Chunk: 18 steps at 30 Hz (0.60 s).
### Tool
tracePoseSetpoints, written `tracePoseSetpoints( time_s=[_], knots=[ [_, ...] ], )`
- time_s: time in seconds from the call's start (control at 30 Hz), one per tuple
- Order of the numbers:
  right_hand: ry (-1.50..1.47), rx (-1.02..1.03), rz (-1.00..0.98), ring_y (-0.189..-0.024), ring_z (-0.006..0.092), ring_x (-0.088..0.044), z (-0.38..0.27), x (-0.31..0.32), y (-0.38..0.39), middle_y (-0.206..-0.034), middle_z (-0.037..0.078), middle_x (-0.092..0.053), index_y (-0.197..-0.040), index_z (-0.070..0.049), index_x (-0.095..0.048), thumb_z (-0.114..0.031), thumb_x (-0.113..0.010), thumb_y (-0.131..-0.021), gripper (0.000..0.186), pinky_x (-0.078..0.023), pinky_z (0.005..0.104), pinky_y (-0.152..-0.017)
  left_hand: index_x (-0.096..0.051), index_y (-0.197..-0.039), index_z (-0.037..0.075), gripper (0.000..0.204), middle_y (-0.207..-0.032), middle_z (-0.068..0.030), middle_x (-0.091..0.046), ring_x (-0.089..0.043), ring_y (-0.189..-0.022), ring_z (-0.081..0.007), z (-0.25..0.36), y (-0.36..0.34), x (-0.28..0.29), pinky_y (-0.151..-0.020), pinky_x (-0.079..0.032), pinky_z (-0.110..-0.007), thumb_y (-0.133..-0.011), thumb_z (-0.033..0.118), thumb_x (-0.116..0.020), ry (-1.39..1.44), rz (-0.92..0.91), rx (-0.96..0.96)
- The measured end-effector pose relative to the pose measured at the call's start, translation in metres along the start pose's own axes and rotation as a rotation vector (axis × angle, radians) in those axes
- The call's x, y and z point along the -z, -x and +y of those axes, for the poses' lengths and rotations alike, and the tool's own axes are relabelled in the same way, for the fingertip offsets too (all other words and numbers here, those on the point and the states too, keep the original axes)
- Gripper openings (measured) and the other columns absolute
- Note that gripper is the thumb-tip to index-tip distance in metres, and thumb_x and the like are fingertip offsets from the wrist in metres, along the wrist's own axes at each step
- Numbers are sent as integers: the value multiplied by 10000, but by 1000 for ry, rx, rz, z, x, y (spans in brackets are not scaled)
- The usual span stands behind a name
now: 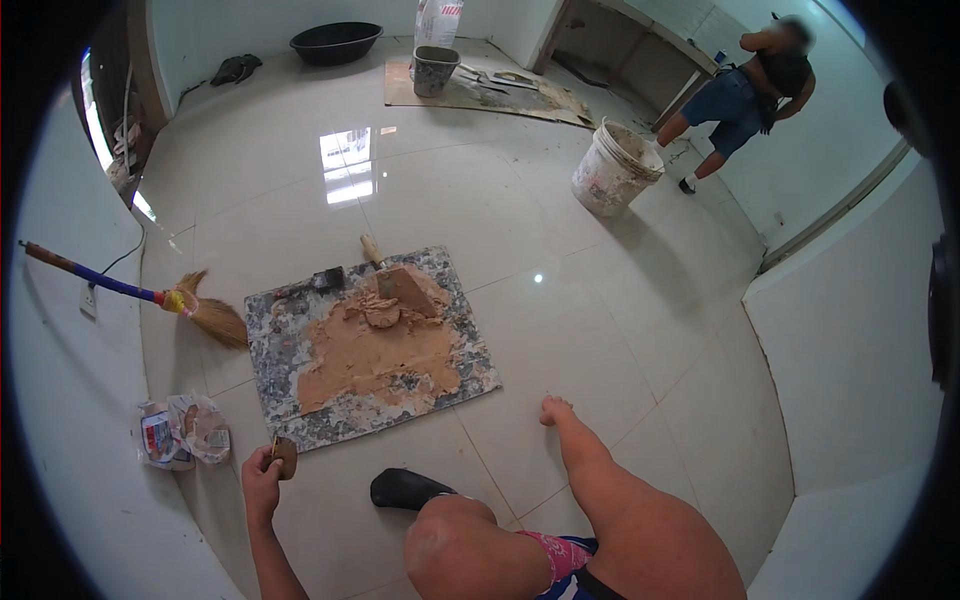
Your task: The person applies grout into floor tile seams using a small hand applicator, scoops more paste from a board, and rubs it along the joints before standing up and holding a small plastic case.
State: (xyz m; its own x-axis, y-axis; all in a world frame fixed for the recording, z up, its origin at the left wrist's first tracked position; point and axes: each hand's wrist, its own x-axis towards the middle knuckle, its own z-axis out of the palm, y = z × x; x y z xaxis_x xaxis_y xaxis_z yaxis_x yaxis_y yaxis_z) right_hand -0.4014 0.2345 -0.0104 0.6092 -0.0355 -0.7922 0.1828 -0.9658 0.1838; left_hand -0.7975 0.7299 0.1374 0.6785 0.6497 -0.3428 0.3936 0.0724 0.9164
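My left hand (262,484) is closed on a small flat brown piece (285,457), held up near the board's close left corner. I cannot make out whether it is a scraper blade. My right hand (556,409) is over the floor right of the board, small in view, with fingers that look curled; no object shows in it. The mottled grey board (275,395) carries a spread of tan-pink putty (370,365). A wooden-handled trowel (405,291) lies in the heap at its far side. Beside that lies a dark putty-crusted tool (327,280).
A broom (215,315) leans at the left wall above crumpled plastic bags (200,430). A stained white bucket (605,180) stands far right, near a person (745,95). Behind are a black basin (335,43), a grey pail (434,73) and a dirty sheet (480,98).
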Motion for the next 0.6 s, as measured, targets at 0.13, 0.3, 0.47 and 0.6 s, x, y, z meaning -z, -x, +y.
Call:
tracePoseSetpoints(
  time_s=[0.13, 0.3, 0.47, 0.6],
  knots=[
    [-22, 12, 3, -1297, 376, -390, 4, 3, -2, -1398, 229, -383, -1364, -18, -346, -164, -519, -786, 621, -300, 502, -1077, -588, -1087, -35, 264, -946, -75, -648, -616, -851, -134, -16, -2, -9, -782, -492, -277, -829, -23, -535, 95, -3, 29],
    [2, 51, -20, -1289, 355, -416, 0, 7, 1, -1380, 218, -420, -1345, -18, -385, -132, -526, -770, 603, -278, 514, -1082, -574, -996, -13, 171, -909, -53, -637, -605, -823, -119, -32, -17, -26, -751, -496, -271, -829, -29, -540, 39, -47, 90],
    [-25, 34, -17, -1297, 363, -406, 8, 8, -1, -1390, 226, -409, -1350, -16, -381, -119, -517, -768, 607, -281, 501, -1087, -565, -1000, -6, 177, -915, -57, -635, -607, -827, -120, -24, -23, -74, -755, -500, -272, -827, -31, -542, 185, -66, 78],
    [-60, 33, -39, -1307, 375, -385, 6, 9, 3, -1411, 227, -379, -1364, -16, -362, -110, -511, -772, 617, -278, 486, -1099, -563, -1009, 0, 173, -927, -61, -635, -614, -820, -124, -34, -12, -96, -748, -517, -285, -839, -23, -545, 280, -79, 115]
  ],
)
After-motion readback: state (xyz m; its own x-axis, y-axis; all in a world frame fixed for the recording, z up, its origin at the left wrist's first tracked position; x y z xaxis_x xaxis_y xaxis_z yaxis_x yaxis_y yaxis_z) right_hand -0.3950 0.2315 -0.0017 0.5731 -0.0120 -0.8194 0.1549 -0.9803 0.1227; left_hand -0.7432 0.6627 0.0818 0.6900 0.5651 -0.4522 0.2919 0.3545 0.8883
